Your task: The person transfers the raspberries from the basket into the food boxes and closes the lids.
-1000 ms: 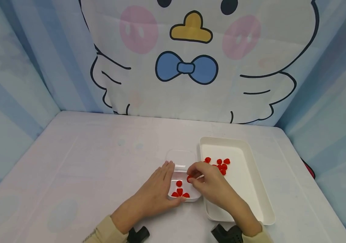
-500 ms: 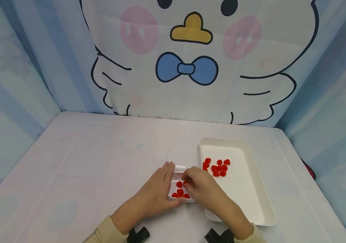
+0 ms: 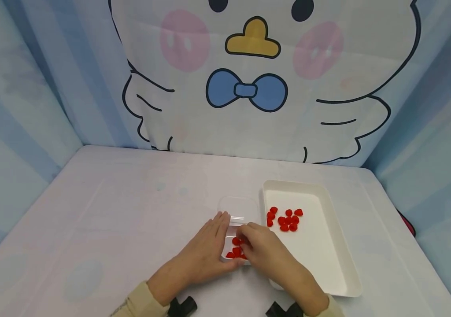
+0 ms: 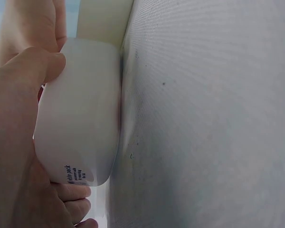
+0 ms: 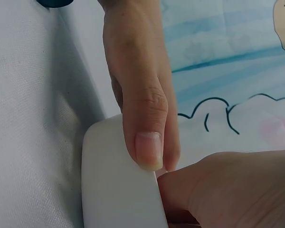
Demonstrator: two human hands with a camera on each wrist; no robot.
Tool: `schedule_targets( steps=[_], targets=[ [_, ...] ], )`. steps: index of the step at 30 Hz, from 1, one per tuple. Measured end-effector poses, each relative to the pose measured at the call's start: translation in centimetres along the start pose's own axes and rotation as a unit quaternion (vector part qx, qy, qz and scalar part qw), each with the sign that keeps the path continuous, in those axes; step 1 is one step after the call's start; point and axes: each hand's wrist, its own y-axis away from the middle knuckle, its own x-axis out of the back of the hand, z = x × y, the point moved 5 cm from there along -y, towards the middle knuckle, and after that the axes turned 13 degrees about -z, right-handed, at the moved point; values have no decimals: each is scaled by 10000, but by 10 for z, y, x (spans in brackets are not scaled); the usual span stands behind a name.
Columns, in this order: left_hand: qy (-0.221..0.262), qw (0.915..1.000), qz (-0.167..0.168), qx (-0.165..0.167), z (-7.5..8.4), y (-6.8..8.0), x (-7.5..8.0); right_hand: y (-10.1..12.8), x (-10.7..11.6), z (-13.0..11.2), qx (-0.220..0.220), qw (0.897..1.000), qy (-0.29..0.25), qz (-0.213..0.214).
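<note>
- Fingers (image 3: pixel 214 226) of the left hand (image 3: pixel 201 252) are lying straight and close together along the left side of the small white box (image 4: pixel 80 109), while the thumb is resting against its near wall.
- Right hand (image 3: pixel 267 246) is reaching over the box's right rim, palm down, its fingers curling inside; whether they are pinching anything, I cannot tell.
- Red pieces (image 3: pixel 236 251) are sitting inside the box, partly hidden by the right hand.
- Both forearms are coming from the near side of the box, wearing beige sleeves (image 3: pixel 140 301).
- Clear lid (image 3: pixel 237 205) is standing out behind the box.
- White tray (image 3: pixel 320 264) is lying right of the box, bearing other red pieces (image 3: pixel 288 220).
- Pale table (image 3: pixel 130 211) is spreading beneath the box.
- Printed cloth (image 3: pixel 245 127) is hanging beyond the box, showing a bow-tied bird; bluish curtains (image 3: pixel 19 110) are flanking it.
</note>
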Motion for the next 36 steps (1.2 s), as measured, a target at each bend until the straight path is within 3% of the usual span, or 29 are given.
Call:
schedule_targets(
  steps=[7, 15, 36],
  targets=[
    [5, 10000, 36, -18, 2, 0, 0, 4, 5, 1, 128, 9992, -372, -59],
    [-39, 10000, 39, -23, 2, 1, 0, 8, 17, 6, 195, 9950, -965, 155],
    [-9, 9999, -21, 101, 1, 2, 0, 21, 53, 28, 85, 9903, -925, 1033]
  ],
)
